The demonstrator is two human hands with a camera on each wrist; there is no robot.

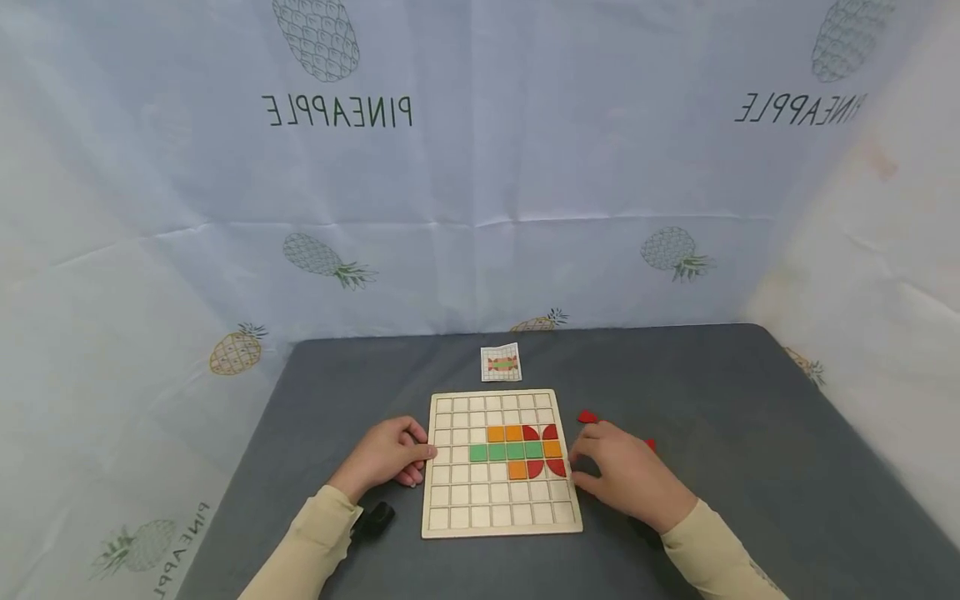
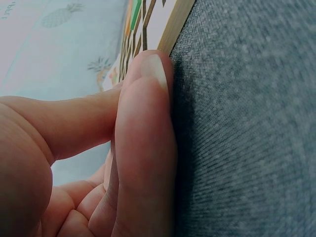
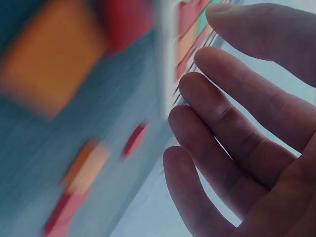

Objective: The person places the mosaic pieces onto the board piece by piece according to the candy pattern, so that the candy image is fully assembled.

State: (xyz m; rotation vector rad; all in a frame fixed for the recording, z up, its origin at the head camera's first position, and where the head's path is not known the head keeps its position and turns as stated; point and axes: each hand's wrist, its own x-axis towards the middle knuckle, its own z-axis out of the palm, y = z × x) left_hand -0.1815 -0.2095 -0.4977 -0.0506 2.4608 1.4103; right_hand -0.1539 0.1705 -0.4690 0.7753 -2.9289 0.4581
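Note:
A pale wooden grid board (image 1: 501,517) lies on the dark grey table. Orange square tiles (image 1: 496,434), green square tiles (image 1: 497,452) and red rounded tiles (image 1: 557,468) sit in its cells, mostly toward the right. My left hand (image 1: 386,454) pinches the board's left edge; in the left wrist view its fingertips are right at the wooden rim. Beside the board's right edge hovers my right hand (image 1: 630,471), fingers loosely bent and apart, holding nothing. Beyond that hand, the right wrist view shows a blurred orange block (image 3: 54,57) and a red piece (image 3: 134,140) on the table.
A small printed pattern card (image 1: 501,363) lies behind the board. Red pieces (image 1: 587,416) lie right of the board, partly hidden by my right hand. A pineapple-print cloth (image 1: 480,167) hangs behind the table and along its sides.

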